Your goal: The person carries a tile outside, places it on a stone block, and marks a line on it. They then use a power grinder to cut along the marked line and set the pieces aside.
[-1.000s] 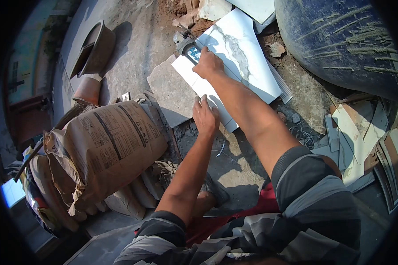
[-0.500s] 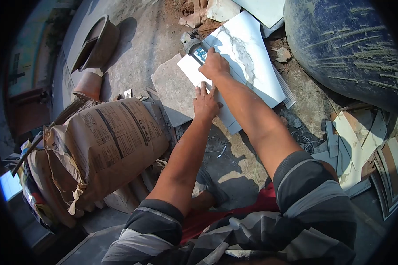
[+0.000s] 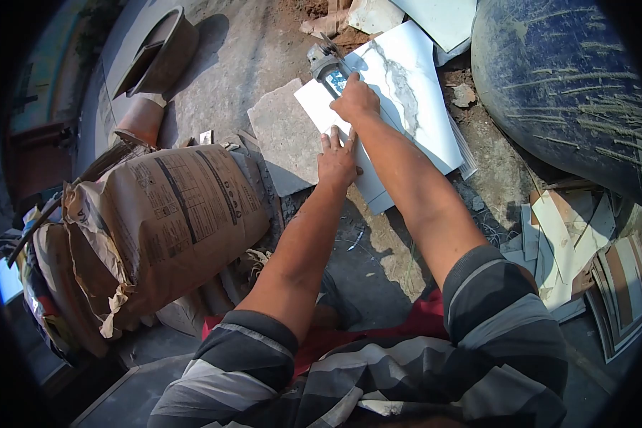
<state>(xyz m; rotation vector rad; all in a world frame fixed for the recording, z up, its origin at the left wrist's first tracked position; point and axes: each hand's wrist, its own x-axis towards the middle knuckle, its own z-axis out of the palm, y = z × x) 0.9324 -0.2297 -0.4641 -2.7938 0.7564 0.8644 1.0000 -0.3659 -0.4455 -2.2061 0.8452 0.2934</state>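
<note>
A white marbled tile [image 3: 415,100] lies on the ground ahead, with a straight line running along its length. My right hand [image 3: 357,98] is closed around the body of an angle grinder [image 3: 334,77], whose grey head points to the tile's far left edge. The grinder's disc is hard to make out. On the tile's near left strip, my left hand [image 3: 337,158] presses down with its fingers spread, close behind the right wrist. Under the tile's left side sits a rough stone slab [image 3: 284,135].
A large printed paper sack [image 3: 185,203] stands at left, with a pot [image 3: 141,121] and a black tub [image 3: 165,53] beyond it. At upper right is a big blue drum [image 3: 563,85]. Broken tile pieces [image 3: 560,235] lean at right. Thin wire lies on the ground.
The view has shifted a little, so the scene sits slightly differently. The grinder's head is a bit further toward the tile's far end. My left hand stays on the tile.
</note>
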